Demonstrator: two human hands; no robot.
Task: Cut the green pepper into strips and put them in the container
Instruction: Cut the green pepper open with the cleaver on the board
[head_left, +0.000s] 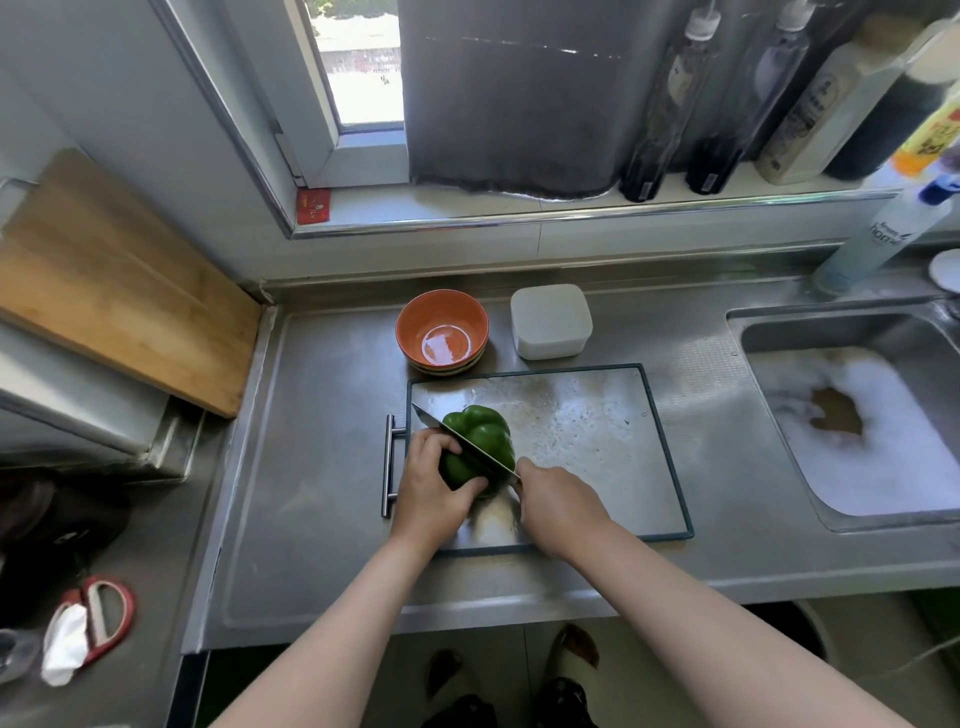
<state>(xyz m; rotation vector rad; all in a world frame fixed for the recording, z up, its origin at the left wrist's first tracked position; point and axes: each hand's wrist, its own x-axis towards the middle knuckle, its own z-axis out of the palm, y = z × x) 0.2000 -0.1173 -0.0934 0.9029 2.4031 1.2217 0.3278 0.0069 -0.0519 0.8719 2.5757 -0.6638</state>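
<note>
The glossy whole green bell pepper (483, 428) sits on the steel cutting board (597, 426), the left hand (434, 486) curling its grip round it. The right hand (556, 501) wraps its grip round the steel knife (457, 436), laid across the pepper. On that rounded skin the blade may skid towards the left thumb.

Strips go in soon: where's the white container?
Head view: the white square plastic container sits behind the steel cutting board, right of the orange ceramic bowl.
</note>
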